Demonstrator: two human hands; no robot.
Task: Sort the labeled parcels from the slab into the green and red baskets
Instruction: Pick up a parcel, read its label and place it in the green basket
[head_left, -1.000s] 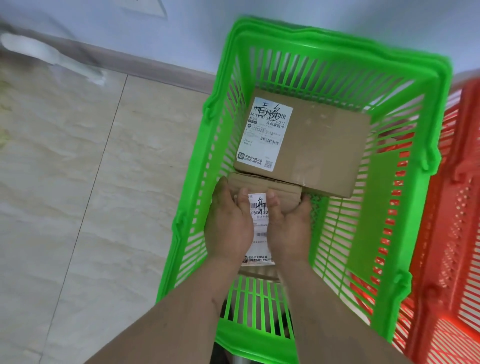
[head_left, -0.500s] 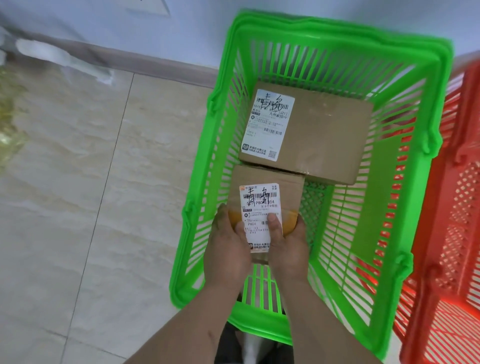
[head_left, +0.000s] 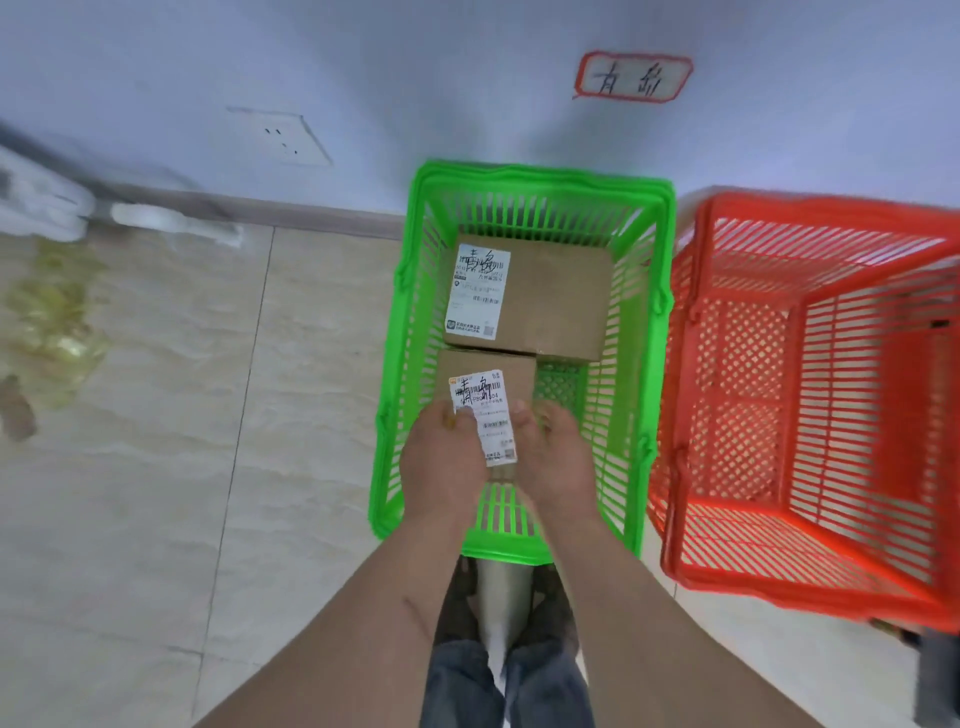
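A small parcel (head_left: 488, 384) is gripped by both the left hand (head_left: 441, 457) and right hand (head_left: 553, 457) inside the green basket (head_left: 649, 322), against a larger parcel (head_left: 550, 296); the red basket (head_left: 810, 587) is set alongside

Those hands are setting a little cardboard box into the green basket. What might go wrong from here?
The small cardboard parcel, held by the left hand and right hand, abuts the larger cardboard parcel; it could catch on that edge and settle tilted. The green plastic basket has slatted walls that fingers might snag on when pulling out.
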